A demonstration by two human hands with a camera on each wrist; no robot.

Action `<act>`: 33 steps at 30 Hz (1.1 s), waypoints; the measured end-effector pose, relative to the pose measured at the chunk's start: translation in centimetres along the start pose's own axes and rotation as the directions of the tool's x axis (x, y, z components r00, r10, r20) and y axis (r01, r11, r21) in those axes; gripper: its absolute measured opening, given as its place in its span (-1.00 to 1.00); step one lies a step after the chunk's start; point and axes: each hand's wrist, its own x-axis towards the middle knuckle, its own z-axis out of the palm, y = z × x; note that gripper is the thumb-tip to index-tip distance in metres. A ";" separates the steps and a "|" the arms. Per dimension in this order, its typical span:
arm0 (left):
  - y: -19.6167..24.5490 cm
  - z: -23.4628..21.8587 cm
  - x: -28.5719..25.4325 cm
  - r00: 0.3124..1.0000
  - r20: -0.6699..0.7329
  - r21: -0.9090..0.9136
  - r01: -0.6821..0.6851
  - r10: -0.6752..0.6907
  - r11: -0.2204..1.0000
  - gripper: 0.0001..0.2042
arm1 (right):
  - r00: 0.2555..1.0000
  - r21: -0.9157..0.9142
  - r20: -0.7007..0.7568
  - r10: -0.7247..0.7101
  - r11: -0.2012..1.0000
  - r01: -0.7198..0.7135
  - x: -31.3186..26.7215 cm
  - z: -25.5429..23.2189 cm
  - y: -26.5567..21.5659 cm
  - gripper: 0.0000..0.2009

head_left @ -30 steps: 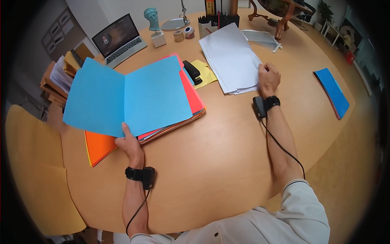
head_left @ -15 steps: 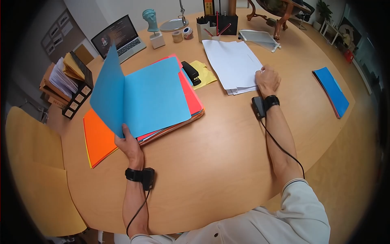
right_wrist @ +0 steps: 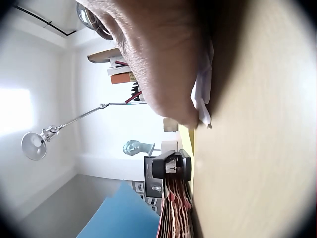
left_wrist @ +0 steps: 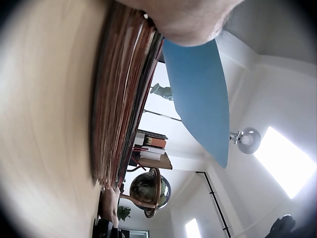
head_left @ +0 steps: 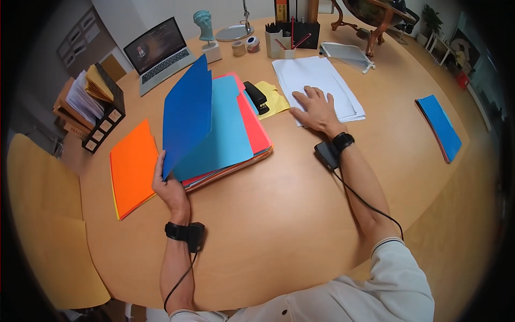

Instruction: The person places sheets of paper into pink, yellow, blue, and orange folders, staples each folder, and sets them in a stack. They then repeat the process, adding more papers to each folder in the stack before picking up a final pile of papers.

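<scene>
My left hand (head_left: 170, 189) grips the near edge of a blue folder (head_left: 186, 110) by its raised front cover, thumb on the outer face. The folder's light blue inside lies on a thick pile of coloured folders (head_left: 258, 134), whose layered edges (left_wrist: 126, 99) fill much of the left wrist view. On a stack of white paper (head_left: 314, 72) my right hand (head_left: 317, 110) rests palm down, fingers spread across its near left part. Between the pile and the paper, a black stapler (head_left: 256, 97) lies partly over a yellow sheet (head_left: 275, 99).
Orange folders (head_left: 131, 172) lie left of the pile, beside a file holder (head_left: 110, 126). At the back stand a laptop (head_left: 161, 56), a small bust (head_left: 206, 29), tape rolls and a pencil holder (head_left: 281, 45). A clear tray (head_left: 348, 56) lies behind the paper; blue folders (head_left: 441, 129) lie far right.
The blue cover has swung up and rightward from lying open, in my left hand. My right hand has moved left from the paper's right edge and spread flat on it; the paper has settled down.
</scene>
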 end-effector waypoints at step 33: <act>-2.4 -3.8 4.0 0.951 -0.236 -0.389 0.098 -0.202 0.916 -0.68 | 0.898 0.599 -0.414 -0.151 0.698 0.394 -2.9 0.1 -8.6 -0.63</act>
